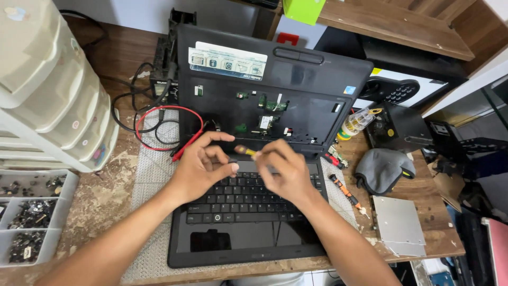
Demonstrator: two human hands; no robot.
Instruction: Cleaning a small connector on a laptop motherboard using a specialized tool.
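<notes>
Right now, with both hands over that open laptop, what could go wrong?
1. The right hand holds a small yellow-handled tool just in front of the exposed circuit parts on the upper half; a slip could scratch them.
2. The red probe lead lies on the laptop's edge beside the left hand; a wrist could snag it.
3. The orange screwdriver lies loose near the right forearm and could get knocked off.

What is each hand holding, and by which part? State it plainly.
The right hand holds a small yellow-handled screwdriver by its handle's near end. The left hand holds nothing visible, fingers curled above the black laptop keyboard.
</notes>
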